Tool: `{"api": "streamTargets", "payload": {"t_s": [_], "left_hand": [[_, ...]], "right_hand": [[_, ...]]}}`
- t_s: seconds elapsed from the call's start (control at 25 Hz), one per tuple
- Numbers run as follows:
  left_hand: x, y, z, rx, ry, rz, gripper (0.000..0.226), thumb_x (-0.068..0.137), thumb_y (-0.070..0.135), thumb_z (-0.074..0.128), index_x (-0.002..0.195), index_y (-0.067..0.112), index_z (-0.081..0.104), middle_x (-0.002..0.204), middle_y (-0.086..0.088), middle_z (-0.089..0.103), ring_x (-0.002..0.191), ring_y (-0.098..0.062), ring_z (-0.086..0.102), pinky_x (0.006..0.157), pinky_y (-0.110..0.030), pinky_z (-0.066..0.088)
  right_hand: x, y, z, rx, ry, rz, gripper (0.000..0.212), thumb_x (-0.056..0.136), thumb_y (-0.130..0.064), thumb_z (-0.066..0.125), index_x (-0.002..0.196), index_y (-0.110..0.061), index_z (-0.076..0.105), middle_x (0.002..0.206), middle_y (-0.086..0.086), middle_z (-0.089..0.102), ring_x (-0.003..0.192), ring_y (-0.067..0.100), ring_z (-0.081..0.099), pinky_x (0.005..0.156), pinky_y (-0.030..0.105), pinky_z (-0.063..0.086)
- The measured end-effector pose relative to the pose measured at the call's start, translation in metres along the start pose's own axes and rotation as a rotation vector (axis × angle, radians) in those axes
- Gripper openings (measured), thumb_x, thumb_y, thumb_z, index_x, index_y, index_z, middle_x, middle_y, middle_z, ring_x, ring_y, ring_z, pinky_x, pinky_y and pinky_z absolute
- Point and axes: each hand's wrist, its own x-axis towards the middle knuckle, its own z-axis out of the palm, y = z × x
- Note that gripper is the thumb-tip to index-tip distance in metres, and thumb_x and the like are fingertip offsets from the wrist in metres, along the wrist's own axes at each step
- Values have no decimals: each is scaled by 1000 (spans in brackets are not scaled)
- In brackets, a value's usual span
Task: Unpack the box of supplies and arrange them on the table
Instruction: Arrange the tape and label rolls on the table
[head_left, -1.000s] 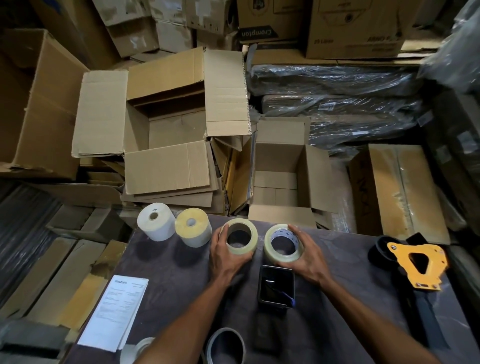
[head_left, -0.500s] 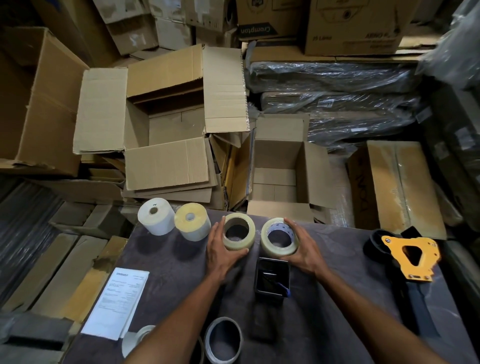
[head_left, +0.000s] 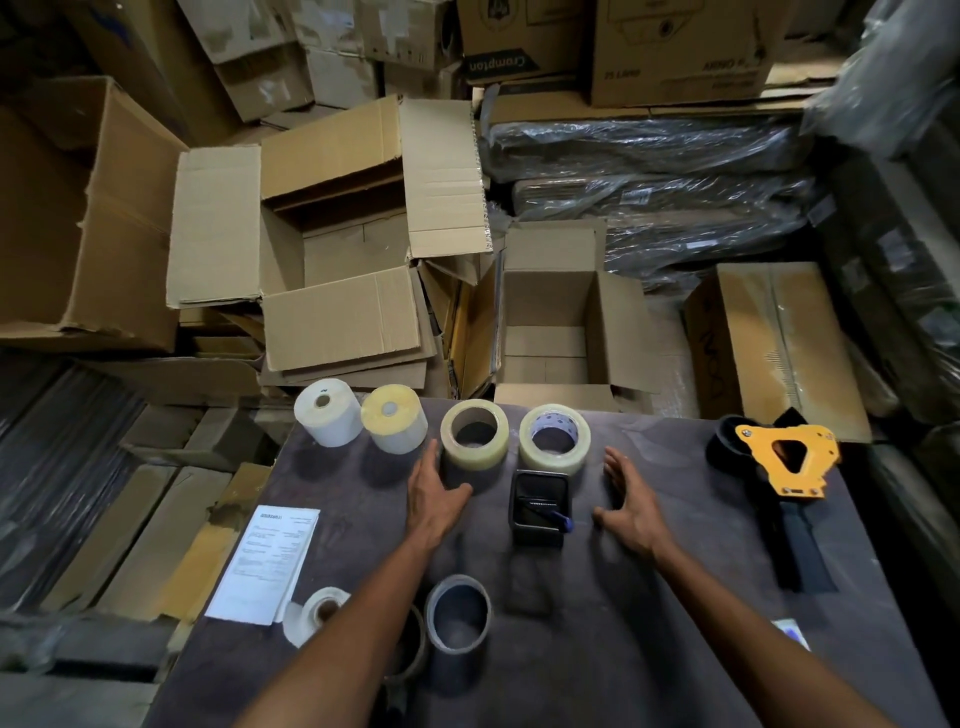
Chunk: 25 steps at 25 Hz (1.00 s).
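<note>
Where the table (head_left: 649, 597) meets its far edge, we see four rolls in a row: a white label roll (head_left: 328, 413), a yellow label roll (head_left: 393, 418) and two clear tape rolls (head_left: 474, 435) (head_left: 555, 439). Our left hand (head_left: 434, 499) and right hand (head_left: 631, 506) lie spread, holding nothing, either side of a small black tray (head_left: 540, 506) just nearer than the tapes. The supply box (head_left: 550, 322) stands open beyond the table.

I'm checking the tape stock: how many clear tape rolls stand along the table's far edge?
2. One clear tape roll by the left hand; the other clear roll right of it, behind the black device. Nearer rolls under the arm may be partly hidden.
</note>
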Motion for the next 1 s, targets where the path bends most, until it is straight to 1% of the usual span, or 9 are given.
{"api": "streamTargets", "payload": {"t_s": [0.12, 0.2, 0.28, 0.4, 0.48, 0.6, 0.72, 0.84, 1.0], "left_hand": [[-24, 4, -3, -27, -12, 23, 68, 78, 6, 72, 142, 13, 50, 136, -8, 60, 125, -22, 55, 105, -32, 45], [-40, 5, -2, -50, -9, 27, 59, 79, 6, 70, 136, 13, 56, 128, -8, 65, 117, -21, 60, 101, -38, 50], [-59, 5, -2, -93, 15, 27, 50, 79, 7, 71, 127, 17, 63, 118, -6, 69, 106, -20, 64, 94, -39, 55], [-94, 5, -1, -193, 53, 11, 37, 81, 6, 69, 115, 20, 66, 101, 2, 70, 93, -14, 66, 84, -31, 56], [-119, 4, -3, -253, 60, 2, 34, 81, 4, 68, 111, 20, 67, 97, 4, 70, 89, -9, 66, 81, -25, 55], [-147, -4, 0, -319, 66, -9, 31, 80, 0, 66, 105, 20, 69, 92, 2, 72, 83, -10, 67, 76, -20, 53], [-179, -19, 6, -345, 23, 33, 28, 81, -2, 65, 99, 18, 70, 87, -1, 72, 74, -6, 65, 68, -13, 51], [-211, -40, 14, -368, -57, 90, 25, 82, -1, 68, 92, 21, 70, 79, 1, 69, 66, -3, 61, 68, -25, 53], [-259, -77, 25, -346, -159, 89, 17, 76, 14, 72, 86, 27, 71, 74, 3, 70, 67, -12, 64, 70, -35, 57]], "right_hand": [[-32, 11, 2, -28, 64, 19, 85, 77, 7, 68, 151, -20, 36, 151, 0, 42, 139, 13, 42, 111, 28, 38], [-53, 18, 4, -43, 78, 23, 77, 81, -1, 70, 149, -23, 40, 145, -8, 45, 134, 10, 46, 110, 31, 42], [-74, 21, 6, -26, 104, 9, 66, 83, -6, 72, 142, -23, 48, 136, -7, 54, 123, 9, 56, 103, 28, 48], [-106, 19, 10, 5, 155, -27, 52, 83, -3, 71, 129, -22, 57, 112, -3, 66, 100, 10, 65, 86, 21, 53], [-128, 18, 13, 51, 171, -37, 47, 83, -1, 69, 123, -23, 60, 101, -5, 67, 91, 12, 67, 81, 21, 54], [-159, 17, 18, 102, 171, -25, 44, 83, 1, 64, 120, -22, 61, 96, 0, 69, 80, 15, 66, 77, 23, 56], [-193, 19, 28, 149, 201, 5, 41, 84, 9, 60, 118, -13, 61, 92, 6, 67, 76, 14, 61, 72, 14, 54], [-228, 26, 41, 180, 196, 29, 39, 85, 10, 61, 117, -12, 62, 92, 7, 67, 77, 15, 62, 69, 13, 53], [-277, 37, 63, 184, 212, 74, 38, 86, 7, 61, 118, -13, 63, 93, 8, 68, 77, 16, 62, 71, 23, 55]]}}
